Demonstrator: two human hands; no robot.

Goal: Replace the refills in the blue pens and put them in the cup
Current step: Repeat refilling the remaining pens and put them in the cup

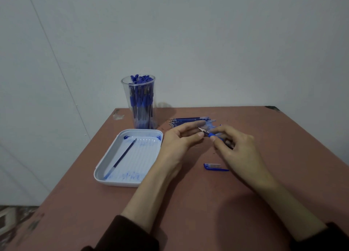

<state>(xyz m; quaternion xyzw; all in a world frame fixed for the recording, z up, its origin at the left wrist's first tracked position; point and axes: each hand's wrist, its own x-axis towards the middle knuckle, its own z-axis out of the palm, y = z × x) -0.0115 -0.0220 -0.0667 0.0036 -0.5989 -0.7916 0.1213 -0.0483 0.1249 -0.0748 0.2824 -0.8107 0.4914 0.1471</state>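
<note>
The blue pen (210, 134) is held in the air between both hands, just above the far middle of the table (75, 203), lying roughly level with its metal tip (201, 130) pointing to the person's left; the right hand (236, 146) grips it, thumb and curled fingers closed round the blue grip section and the barrel behind it, most of which is hidden under the fingers; the left hand (179, 140) meets it from the other side, thumb and forefinger drawn narrow at the metal tip, though whether they actually pinch it or only touch it I cannot tell; the other left fingers lie loosely bent; a blue cap (215, 167) lies flat on the table near the right wrist, apart from both hands; behind the hands a row of blue refills (186, 120) lies side by side on the table, tips pointing left, partly covered by the fingers; farther left, near the table's back edge, stands a tall clear cup (125, 92), upright and crowded with blue pens (141, 101); just in front of the cup sits a white tray (117, 183) smeared with blue ink, and one dark refill (120, 157) lies slantwise in it; the left forearm passes just beside the tray's right rim; dark sleeves (128, 235) cover both forearms at the lower edge; a pale wall (207, 42) rises behind the reddish-brown table.
</note>
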